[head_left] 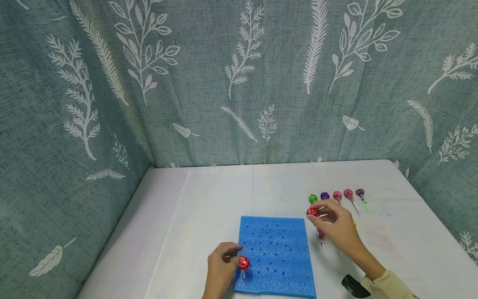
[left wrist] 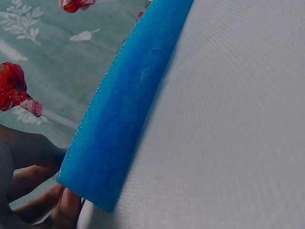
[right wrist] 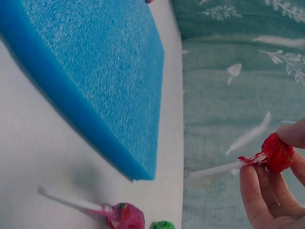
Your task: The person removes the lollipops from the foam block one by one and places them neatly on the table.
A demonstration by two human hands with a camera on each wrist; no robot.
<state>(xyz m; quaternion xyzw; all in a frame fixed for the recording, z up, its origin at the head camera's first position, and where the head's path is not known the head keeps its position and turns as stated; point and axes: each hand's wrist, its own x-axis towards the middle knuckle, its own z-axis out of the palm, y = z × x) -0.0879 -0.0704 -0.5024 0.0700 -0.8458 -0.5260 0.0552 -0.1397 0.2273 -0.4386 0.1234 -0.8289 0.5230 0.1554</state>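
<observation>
Blue foam pad (head_left: pixel 276 255) lies flat w/ its holes up, prob to take sticks. Left hand (head_left: pixel 220 272) pinches a red lolly (head_left: pixel 244 263) upright at pad's 8 o'clock edge; right hand (head_left: pixel 336 226) grips another red lolly (head_left: pixel 312 211) at 2 o'clock.

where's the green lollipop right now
In the head view the green lollipop lies on the table right of the blue foam block, just above the right hand.

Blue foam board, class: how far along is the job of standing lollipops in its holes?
Barely begun. The left hand holds one red lollipop upright at the blue foam board, near its left corner. The right hand holds another red one. The row of lollipops lies on the table, and every other hole is empty.
</observation>
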